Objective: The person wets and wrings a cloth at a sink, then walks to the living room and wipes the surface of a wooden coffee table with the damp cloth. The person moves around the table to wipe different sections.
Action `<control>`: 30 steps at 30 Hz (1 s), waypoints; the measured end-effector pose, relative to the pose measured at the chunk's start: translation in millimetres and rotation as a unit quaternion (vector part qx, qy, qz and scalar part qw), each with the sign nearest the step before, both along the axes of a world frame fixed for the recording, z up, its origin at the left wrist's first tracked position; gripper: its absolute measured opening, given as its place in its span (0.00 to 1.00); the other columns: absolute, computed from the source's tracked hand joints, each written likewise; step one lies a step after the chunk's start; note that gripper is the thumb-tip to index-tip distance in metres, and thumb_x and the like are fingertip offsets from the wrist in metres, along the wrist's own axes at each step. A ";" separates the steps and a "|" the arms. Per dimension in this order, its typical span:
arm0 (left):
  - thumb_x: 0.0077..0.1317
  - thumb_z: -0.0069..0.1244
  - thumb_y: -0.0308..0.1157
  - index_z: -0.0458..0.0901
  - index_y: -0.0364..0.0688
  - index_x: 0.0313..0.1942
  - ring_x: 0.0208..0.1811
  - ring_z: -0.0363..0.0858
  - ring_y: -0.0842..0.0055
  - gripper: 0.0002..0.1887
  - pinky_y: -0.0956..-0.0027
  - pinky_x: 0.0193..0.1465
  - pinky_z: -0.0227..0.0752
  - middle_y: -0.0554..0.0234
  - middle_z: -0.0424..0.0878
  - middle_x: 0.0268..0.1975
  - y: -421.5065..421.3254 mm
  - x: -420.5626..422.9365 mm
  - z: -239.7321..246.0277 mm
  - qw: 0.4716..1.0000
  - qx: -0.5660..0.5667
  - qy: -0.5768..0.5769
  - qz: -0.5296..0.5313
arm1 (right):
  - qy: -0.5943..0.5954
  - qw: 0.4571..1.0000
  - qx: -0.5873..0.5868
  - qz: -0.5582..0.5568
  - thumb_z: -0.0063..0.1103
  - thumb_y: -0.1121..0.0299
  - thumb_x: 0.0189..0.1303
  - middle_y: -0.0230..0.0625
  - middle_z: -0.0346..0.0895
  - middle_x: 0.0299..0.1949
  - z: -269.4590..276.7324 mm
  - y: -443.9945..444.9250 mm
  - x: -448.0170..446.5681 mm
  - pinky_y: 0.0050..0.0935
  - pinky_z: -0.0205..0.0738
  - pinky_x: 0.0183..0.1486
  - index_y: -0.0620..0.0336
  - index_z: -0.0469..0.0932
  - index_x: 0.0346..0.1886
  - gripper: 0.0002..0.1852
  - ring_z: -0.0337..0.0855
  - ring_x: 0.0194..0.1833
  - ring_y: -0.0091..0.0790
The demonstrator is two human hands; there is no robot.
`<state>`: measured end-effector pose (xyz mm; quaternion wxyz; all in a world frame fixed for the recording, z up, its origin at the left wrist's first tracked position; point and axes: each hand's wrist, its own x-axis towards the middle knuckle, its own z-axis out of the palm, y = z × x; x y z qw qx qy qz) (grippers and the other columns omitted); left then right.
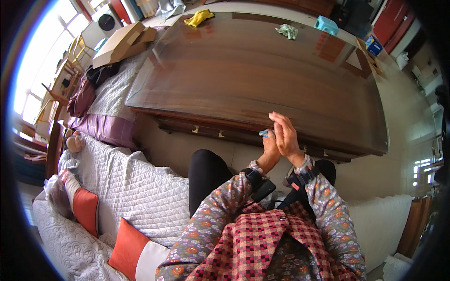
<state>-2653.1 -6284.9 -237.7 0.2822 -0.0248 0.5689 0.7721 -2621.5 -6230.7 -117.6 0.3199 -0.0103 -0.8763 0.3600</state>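
My left hand (270,149) is closed around a small light-blue and white thing (264,133), perhaps a crumpled wrapper or cloth; just its end shows above the thumb. Against it lies my right hand (285,136), palm turned inward and fingers extended. Both hands are over the near edge of a large dark wooden table with a glass top (246,77). On the table's far side lie a yellow cloth (199,17), a crumpled green and white cloth (287,31) and a light-blue plastic container (326,25).
To the left stands a sofa with a white quilted cover (140,189) and an orange and white cushion (128,246). A cardboard box (116,45) rests beyond it, beside the table. Metal-handled drawers (207,132) line the table's near side. An open carton (369,56) is at the far right corner.
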 end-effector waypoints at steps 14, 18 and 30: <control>0.71 0.48 0.38 0.74 0.44 0.38 0.29 0.78 0.81 0.07 0.75 0.30 0.72 0.70 0.79 0.32 -105.1 -27.8 77.1 0.997 0.036 -0.013 -0.073 | -0.261 0.884 -0.387 0.036 0.54 0.60 0.68 0.37 0.82 0.36 -75.5 -13.1 99.3 0.25 0.76 0.38 0.68 0.77 0.43 0.17 0.84 0.36 0.27; 0.74 0.35 0.42 0.76 0.40 0.35 0.22 0.80 0.69 0.18 0.66 0.21 0.75 0.53 0.83 0.28 -136.8 -77.1 65.2 0.991 0.089 -0.031 0.090 | -0.300 0.847 -0.437 0.048 0.55 0.63 0.67 0.39 0.81 0.37 -103.3 -7.4 98.7 0.25 0.78 0.38 0.70 0.76 0.43 0.16 0.83 0.34 0.27; 0.73 0.39 0.41 0.72 0.48 0.37 0.29 0.70 0.76 0.10 0.68 0.28 0.65 0.72 0.73 0.30 -32.3 -56.6 7.4 0.963 -0.058 -0.167 0.204 | -0.215 0.816 -0.537 0.008 0.55 0.61 0.67 0.35 0.81 0.39 -106.3 8.1 100.8 0.20 0.74 0.35 0.65 0.75 0.44 0.14 0.82 0.33 0.23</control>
